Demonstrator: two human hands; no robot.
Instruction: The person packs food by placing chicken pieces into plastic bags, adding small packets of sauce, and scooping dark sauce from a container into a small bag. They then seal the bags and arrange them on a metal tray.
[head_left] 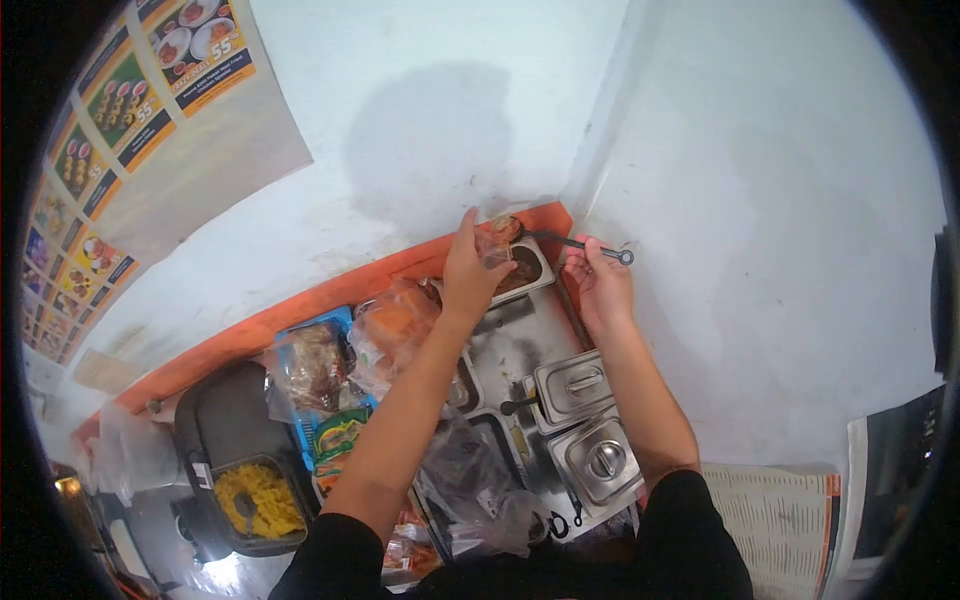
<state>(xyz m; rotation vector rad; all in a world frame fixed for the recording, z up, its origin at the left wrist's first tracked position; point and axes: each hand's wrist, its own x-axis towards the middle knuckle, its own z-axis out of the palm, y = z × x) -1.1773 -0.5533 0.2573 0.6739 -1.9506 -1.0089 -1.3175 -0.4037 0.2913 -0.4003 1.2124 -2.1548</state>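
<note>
My right hand (pixel 603 285) is closed around the handle of a black ladle (pixel 570 241), its holed end sticking out past my fingers. The ladle's bowl, with reddish-brown food in it, is over the far end of a metal food pan (pixel 532 268) holding dark sauce. Thumb and fingers of my left hand (pixel 472 275) grip a small clear plastic bag (pixel 492 240) right beside the ladle's bowl. Part of the pan is hidden behind my left hand.
Two lidded steel pans (pixel 598 462) stand near my right forearm. Bagged orange food (pixel 405 320) and a blue tray (pixel 340 325) lie left of my left arm. Farther left is a black container of yellow rice (pixel 262 500). An orange ledge (pixel 270 315) and white walls border the counter.
</note>
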